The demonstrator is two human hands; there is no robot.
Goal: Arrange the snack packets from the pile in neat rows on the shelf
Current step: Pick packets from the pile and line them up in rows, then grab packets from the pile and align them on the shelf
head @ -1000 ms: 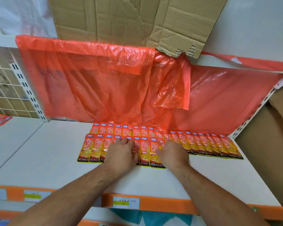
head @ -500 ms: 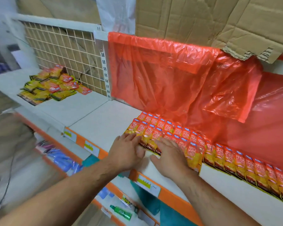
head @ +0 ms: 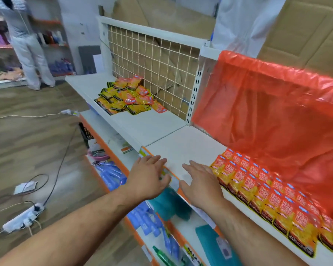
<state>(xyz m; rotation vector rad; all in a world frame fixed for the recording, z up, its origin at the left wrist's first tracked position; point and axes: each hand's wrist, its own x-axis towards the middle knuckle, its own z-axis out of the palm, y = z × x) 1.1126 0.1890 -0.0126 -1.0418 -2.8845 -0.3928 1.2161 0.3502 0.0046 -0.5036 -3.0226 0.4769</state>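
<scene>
A loose pile of yellow and red snack packets lies on the white shelf to the left, against a wire grid back. On the right section, rows of the same packets lie flat in overlapping lines under a hanging red plastic sheet. My left hand hovers over the shelf's front edge, fingers straight, holding nothing. My right hand is over the bare shelf just left of the rows, fingers straight and empty.
Lower shelves hold blue tubes and teal items. A power strip and cables lie on the wooden floor at left. Another person stands at far shelves. Cardboard stands behind the shelf.
Both hands have lifted off the arranged packets and moved left along the shelf. My view has swung left, bringing the pile and the aisle into sight.
</scene>
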